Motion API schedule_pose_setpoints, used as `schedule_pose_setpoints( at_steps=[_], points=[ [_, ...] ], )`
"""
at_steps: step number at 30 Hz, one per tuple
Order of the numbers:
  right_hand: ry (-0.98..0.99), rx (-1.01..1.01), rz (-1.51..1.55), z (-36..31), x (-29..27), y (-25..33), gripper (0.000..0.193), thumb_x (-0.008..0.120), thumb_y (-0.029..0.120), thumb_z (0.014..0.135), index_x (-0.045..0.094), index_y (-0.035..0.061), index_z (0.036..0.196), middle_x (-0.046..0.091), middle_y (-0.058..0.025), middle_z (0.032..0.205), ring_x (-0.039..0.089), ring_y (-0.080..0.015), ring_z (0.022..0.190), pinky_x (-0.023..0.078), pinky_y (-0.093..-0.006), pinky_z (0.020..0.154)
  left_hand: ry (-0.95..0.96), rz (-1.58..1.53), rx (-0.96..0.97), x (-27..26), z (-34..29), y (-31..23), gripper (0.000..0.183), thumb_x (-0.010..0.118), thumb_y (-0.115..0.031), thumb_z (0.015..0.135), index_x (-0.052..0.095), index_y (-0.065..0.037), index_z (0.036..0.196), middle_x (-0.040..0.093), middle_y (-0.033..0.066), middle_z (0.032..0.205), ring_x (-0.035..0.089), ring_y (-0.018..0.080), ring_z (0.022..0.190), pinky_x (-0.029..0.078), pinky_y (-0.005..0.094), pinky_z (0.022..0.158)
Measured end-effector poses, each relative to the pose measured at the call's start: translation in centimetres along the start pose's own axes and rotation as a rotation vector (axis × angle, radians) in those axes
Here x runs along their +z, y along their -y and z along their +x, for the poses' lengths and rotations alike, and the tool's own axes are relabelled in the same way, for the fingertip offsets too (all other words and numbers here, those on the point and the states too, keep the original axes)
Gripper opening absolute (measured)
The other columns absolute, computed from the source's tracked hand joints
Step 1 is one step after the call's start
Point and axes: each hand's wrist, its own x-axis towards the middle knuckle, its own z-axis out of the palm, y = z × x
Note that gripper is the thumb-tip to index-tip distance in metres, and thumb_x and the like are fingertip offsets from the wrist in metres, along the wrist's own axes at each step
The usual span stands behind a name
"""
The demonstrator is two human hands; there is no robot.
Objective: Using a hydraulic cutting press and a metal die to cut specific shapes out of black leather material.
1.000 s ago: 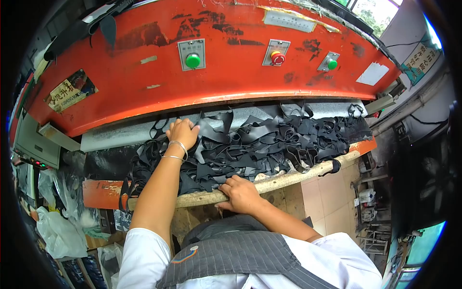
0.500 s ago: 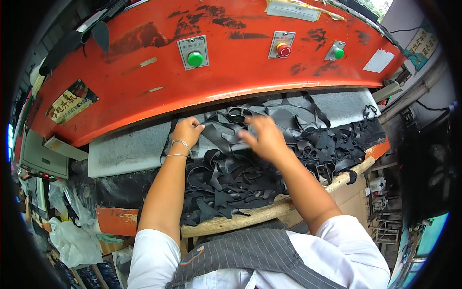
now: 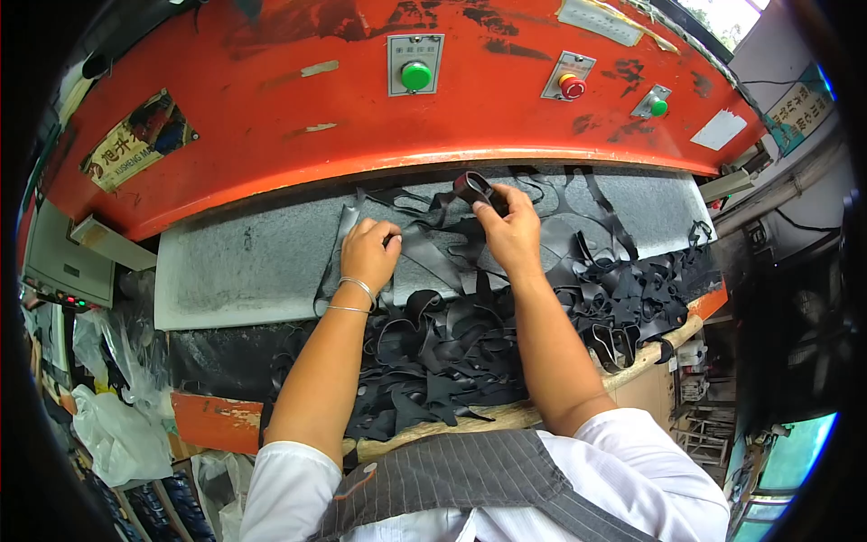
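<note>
My right hand (image 3: pixel 513 230) grips a dark, loop-shaped cutting die (image 3: pixel 472 187) between thumb and fingers, raised on edge over the pale grey cutting board (image 3: pixel 244 262). To its left, my left hand (image 3: pixel 370 255) rests at the board with its fingers curled. A small dark bit shows by its thumb, too little of it to name. Around and under both hands lies a cut-through black leather sheet (image 3: pixel 433 257), with open gaps where the board shows. Nearer to me, a heap of black leather offcuts (image 3: pixel 442 352) fills the front ledge.
The red press beam (image 3: pixel 298 135) spans the far side, carrying a large green button (image 3: pixel 415 76), a red stop button (image 3: pixel 572 87) and a smaller green button (image 3: pixel 658 107). A wooden pole (image 3: pixel 452 429) edges the ledge before me. Plastic bags (image 3: pixel 117 434) hang at left.
My right hand, blurred and seemingly without the die before, now holds it up over the board. My left hand has shifted slightly right and nearer. The whole view has turned a little.
</note>
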Motion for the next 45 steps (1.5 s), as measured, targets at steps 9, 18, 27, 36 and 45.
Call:
schedule_pose_setpoints(
  at_steps=[9, 18, 27, 36, 45],
  points=[
    [0.026, -0.468, -0.167, -4.5, 0.6, -0.7, 0.039, 0.073, 0.020, 0.078, 0.058, 0.0014, 0.109, 0.056, -0.0159, 0.098, 0.058, -0.0333, 0.082, 0.050, -0.0404, 0.073, 0.108, 0.103, 0.148, 0.7, 0.7, -1.6, 0.032, 0.064, -0.012, 0.082, 0.068, -0.025, 0.111, 0.059, 0.0036, 0.110, 0.053, 0.0259, 0.106, 0.043, 0.0405, 0.091],
    [0.099, -0.482, -0.418, -7.0, 3.4, -2.8, 0.052, 0.074, 0.021, 0.074, 0.055, 0.0013, 0.119, 0.057, -0.0132, 0.096, 0.055, -0.0327, 0.092, 0.043, -0.0394, 0.082, 0.413, 0.353, 0.566, 0.3, 5.5, -1.8, 0.060, 0.056, -0.003, 0.083, 0.054, -0.036, 0.134, 0.037, 0.0004, 0.152, 0.028, 0.0263, 0.143, 0.024, 0.0526, 0.112],
    [0.157, -0.469, -0.324, -8.1, 3.4, -2.8, 0.061, 0.072, 0.016, 0.075, 0.051, 0.0008, 0.130, 0.059, -0.0134, 0.097, 0.053, -0.0318, 0.092, 0.041, -0.0414, 0.081, 0.515, 0.323, -0.023, 0.7, 9.0, -1.5, 0.041, 0.041, -0.030, 0.093, 0.056, -0.021, 0.130, 0.059, 0.0166, 0.127, 0.058, 0.0368, 0.112, 0.044, 0.0482, 0.096],
    [0.131, -0.454, -0.316, -8.1, 4.8, -2.6, 0.060, 0.071, 0.019, 0.076, 0.050, -0.0017, 0.129, 0.060, -0.0132, 0.102, 0.053, -0.0310, 0.096, 0.042, -0.0418, 0.082, 0.577, 0.229, 0.100, -4.4, 4.3, 0.8, 0.050, 0.055, -0.033, 0.093, 0.048, -0.015, 0.140, 0.060, 0.0233, 0.112, 0.055, 0.0398, 0.108, 0.043, 0.0446, 0.096],
    [0.132, -0.472, -0.327, -7.5, 6.3, -3.5, 0.066, 0.070, 0.024, 0.078, 0.046, -0.0071, 0.130, 0.060, -0.0160, 0.105, 0.052, -0.0326, 0.101, 0.042, -0.0426, 0.086, 0.131, -0.172, 0.051, -10.5, -5.2, -4.4, 0.026, 0.063, -0.014, 0.089, 0.067, -0.003, 0.111, 0.065, 0.0151, 0.113, 0.062, 0.0278, 0.106, 0.047, 0.0350, 0.092]
  ],
)
